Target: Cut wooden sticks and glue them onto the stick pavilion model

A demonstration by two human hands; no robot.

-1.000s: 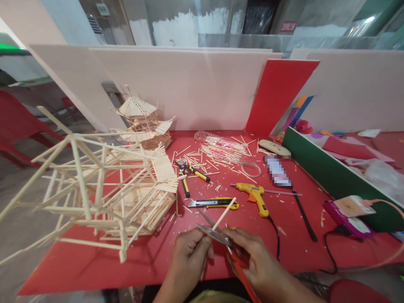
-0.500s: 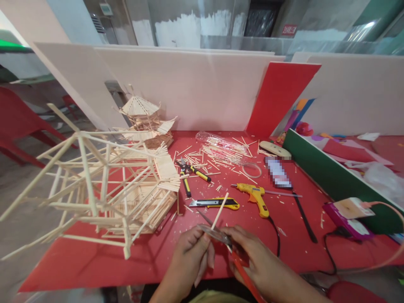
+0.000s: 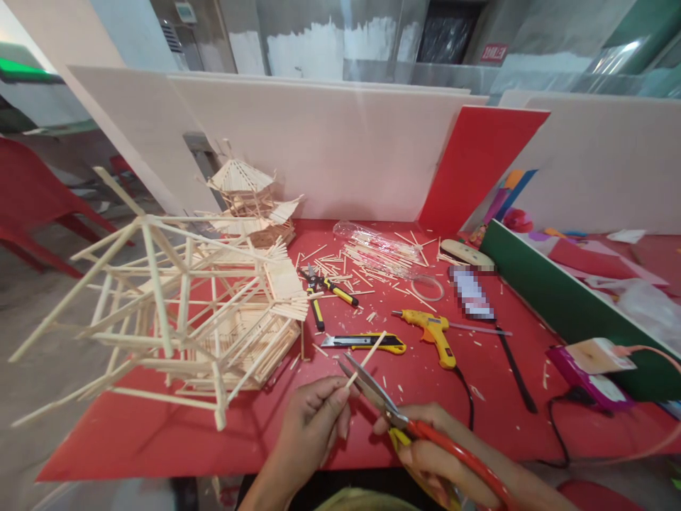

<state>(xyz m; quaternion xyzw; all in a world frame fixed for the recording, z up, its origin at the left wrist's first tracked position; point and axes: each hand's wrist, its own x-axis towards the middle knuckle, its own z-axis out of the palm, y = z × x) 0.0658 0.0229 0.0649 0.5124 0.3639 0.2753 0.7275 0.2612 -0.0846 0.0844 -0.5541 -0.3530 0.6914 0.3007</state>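
Note:
Between the thumb and fingers of my left hand (image 3: 313,419) is a thin wooden stick (image 3: 374,353), slanting up to the right. My right hand (image 3: 444,451) grips a pair of scissors (image 3: 379,394) with red and yellow handles. Their blades are slightly apart and lie across the stick, close to my left fingertips. Just beyond lies a yellow and black utility knife (image 3: 364,342) with its blade out. To the left stands a large open frame of wooden sticks (image 3: 186,291), reaching past the table's edge.
A yellow glue gun (image 3: 433,333) lies right of centre, its cord trailing forward. Pliers (image 3: 333,289), loose sticks in plastic wrap (image 3: 377,250) and a phone (image 3: 472,292) lie behind. A small stick pagoda (image 3: 245,191) stands at back left; a green board (image 3: 569,312) edges the right.
The scissors have swung away from my left fingers, and their handles now spread out to the right. My right hand has shifted slightly right and turned. The stick stays in my left hand.

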